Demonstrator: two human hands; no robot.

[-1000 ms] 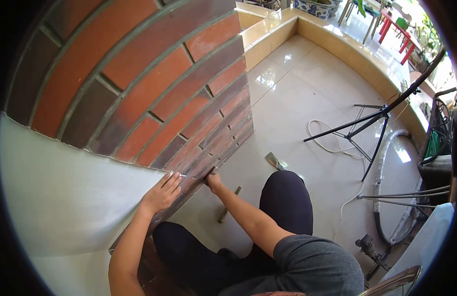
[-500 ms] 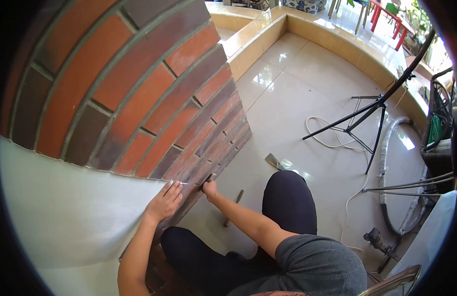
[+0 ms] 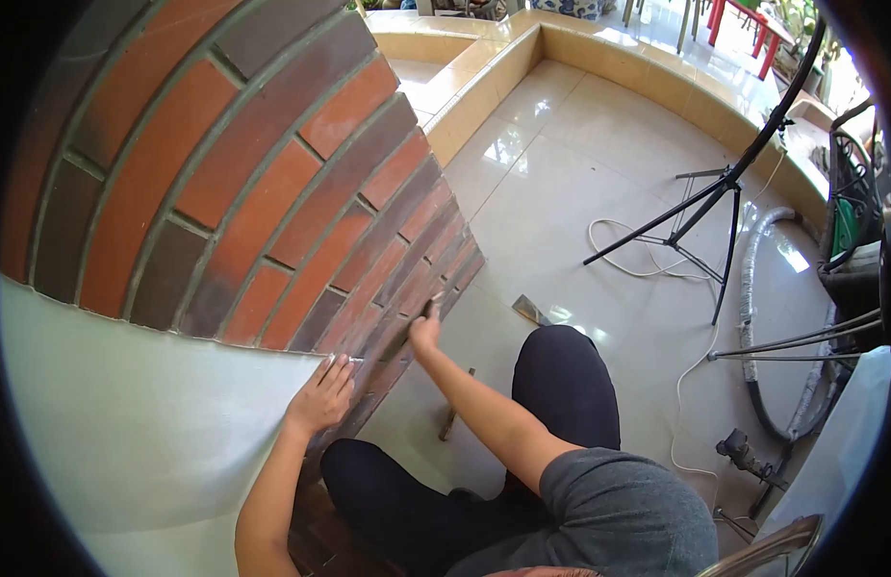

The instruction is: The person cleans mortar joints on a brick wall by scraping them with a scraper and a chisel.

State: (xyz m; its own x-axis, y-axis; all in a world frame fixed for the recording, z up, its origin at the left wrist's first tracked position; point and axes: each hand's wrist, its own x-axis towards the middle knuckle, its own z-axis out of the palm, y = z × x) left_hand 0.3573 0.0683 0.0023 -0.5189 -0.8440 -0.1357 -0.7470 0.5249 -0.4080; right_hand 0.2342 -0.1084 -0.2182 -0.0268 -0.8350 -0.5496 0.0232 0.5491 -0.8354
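Note:
My left hand [image 3: 320,396] lies with fingers stretched out on the smooth white wall section [image 3: 176,413], its fingertips right at the lower edge of the brick-patterned wall [image 3: 243,226]. A thin white bit shows beside those fingertips. Farther along the bricks, my right hand [image 3: 425,334] is closed around a small dark tool [image 3: 432,308]. The tool lies close against a joint between the red and dark brown bricks; most of it is hidden by the hand, and I cannot tell its exact kind.
On the tiled floor [image 3: 542,221] lie a flat-bladed scraper [image 3: 531,310] and a short bar-like tool [image 3: 448,420]. To the right stand a black tripod [image 3: 715,197], a white cable [image 3: 678,413] and a wrapped hose [image 3: 749,308]. A low tiled ledge [image 3: 648,91] curves behind.
My right hand has slid with the tool up and away along the brick wall. The left hand stays at nearly the same spot. The view has shifted slightly.

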